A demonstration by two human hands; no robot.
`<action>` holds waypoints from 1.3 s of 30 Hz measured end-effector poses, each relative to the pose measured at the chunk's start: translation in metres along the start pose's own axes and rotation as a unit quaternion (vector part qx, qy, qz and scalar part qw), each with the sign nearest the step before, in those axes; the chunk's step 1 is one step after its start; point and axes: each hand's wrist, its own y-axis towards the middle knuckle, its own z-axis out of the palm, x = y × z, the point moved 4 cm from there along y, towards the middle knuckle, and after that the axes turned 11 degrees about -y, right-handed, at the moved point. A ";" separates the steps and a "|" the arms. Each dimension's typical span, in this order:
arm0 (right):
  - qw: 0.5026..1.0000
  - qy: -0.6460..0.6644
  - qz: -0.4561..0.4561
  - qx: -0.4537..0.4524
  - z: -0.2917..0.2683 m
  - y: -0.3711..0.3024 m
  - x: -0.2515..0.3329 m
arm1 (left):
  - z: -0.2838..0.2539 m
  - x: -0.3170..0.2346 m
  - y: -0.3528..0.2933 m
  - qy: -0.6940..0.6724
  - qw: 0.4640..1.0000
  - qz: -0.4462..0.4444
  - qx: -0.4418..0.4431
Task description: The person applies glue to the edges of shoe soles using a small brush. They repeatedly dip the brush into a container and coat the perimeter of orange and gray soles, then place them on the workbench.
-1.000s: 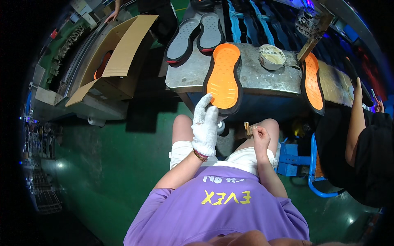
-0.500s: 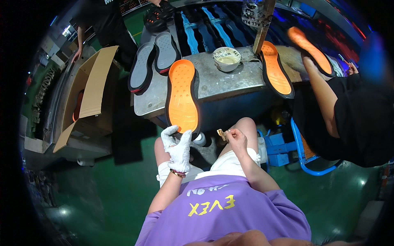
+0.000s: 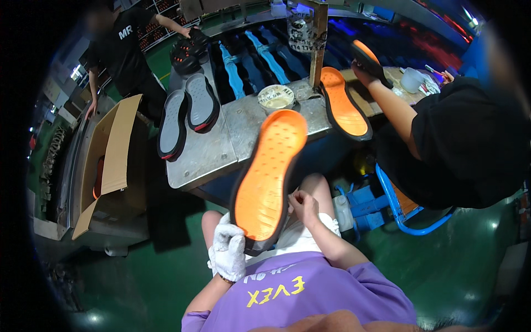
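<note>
In my white-gloved left hand (image 3: pixel 229 247) is a shoe sole (image 3: pixel 264 180) with an orange inner face and a black rim. The fingers grip its lower end, and it stands tilted in front of me, its upper end leaning right. My bare right hand (image 3: pixel 304 207) is closed beside the sole's right edge, above my thigh. Its fingertips are partly hidden by the sole, and what they hold does not show. Beyond the held sole, a bowl (image 3: pixel 276 99) with printed tape stands on the metal table (image 3: pixel 210 157).
Two grey soles (image 3: pixel 173 123) lie on the table's left, with black shoe pieces (image 3: pixel 189 52) behind. Another orange sole (image 3: pixel 344 108) lies right of a wooden post (image 3: pixel 318 44). A co-worker at right holds a sole (image 3: pixel 366 53). An open carton (image 3: pixel 116 157) stands left.
The held sole has come nearer to me and tilted to the right. My right hand has shifted slightly left and down; the small tan piece it pinched is out of sight.
</note>
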 end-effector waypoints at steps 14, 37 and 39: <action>0.986 0.134 -0.098 -0.031 0.021 0.018 -0.032 | 0.163 0.058 0.133 0.124 0.986 0.005 0.108; 0.989 0.145 -0.001 0.042 0.026 0.030 -0.028 | -0.051 0.076 0.299 0.728 0.652 0.203 -0.072; 0.982 0.181 0.009 0.059 0.035 0.031 -0.036 | -0.075 0.063 0.296 0.653 0.748 0.108 -0.047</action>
